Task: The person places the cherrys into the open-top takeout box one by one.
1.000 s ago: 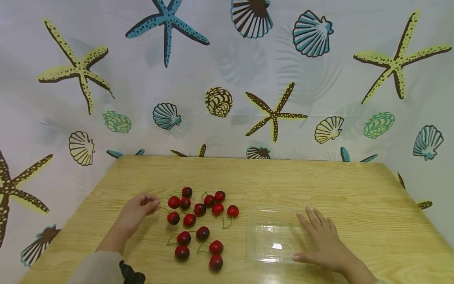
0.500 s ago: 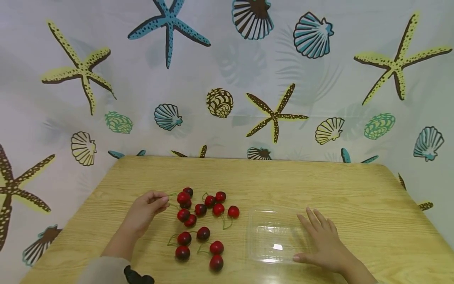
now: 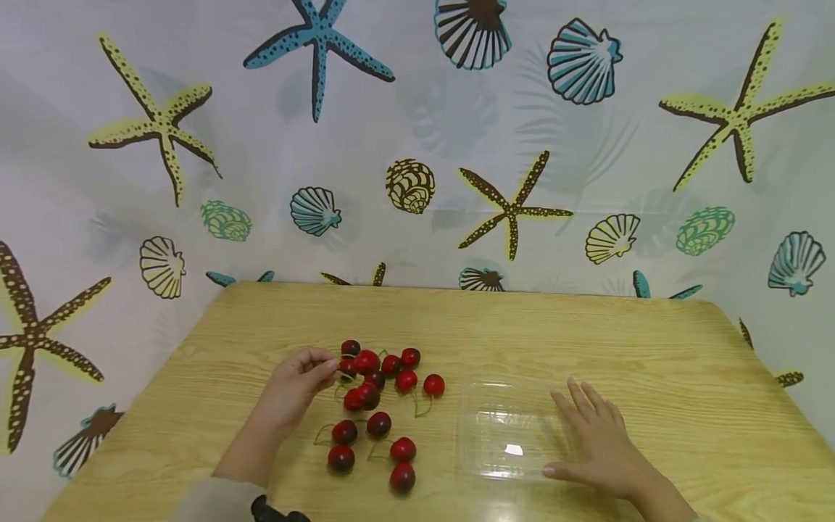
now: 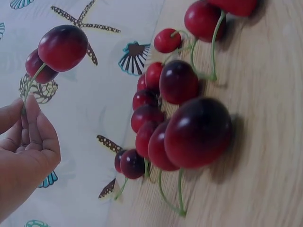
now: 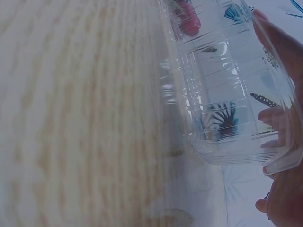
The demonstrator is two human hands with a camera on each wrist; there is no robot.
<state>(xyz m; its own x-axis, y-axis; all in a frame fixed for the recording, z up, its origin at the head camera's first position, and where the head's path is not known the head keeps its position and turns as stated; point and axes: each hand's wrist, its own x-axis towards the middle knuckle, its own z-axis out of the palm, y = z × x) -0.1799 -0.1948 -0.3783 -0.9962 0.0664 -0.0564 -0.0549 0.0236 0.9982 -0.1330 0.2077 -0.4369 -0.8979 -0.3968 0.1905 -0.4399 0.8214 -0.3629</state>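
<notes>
cherries (image 3: pixel 378 425) on wood-grain table (image 3: pixel 587 333), shell-print cloth (image 3: pixel 365 138) behind

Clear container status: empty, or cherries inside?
Empty: the head view shows only tabletop through the container; all visible cherries are outside it.

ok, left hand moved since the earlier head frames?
Yes: rightward. The left hand, pinching a cherry pair by its stems, is closer to the stationary clear plastic container.

No text, label, brand, number or sign can be read in any view: none is made out on cherries (image 3: pixel 379 425), clear container (image 3: pixel 505 431), tabletop (image 3: pixel 554 330) or far cloth (image 3: pixel 365 145).
</notes>
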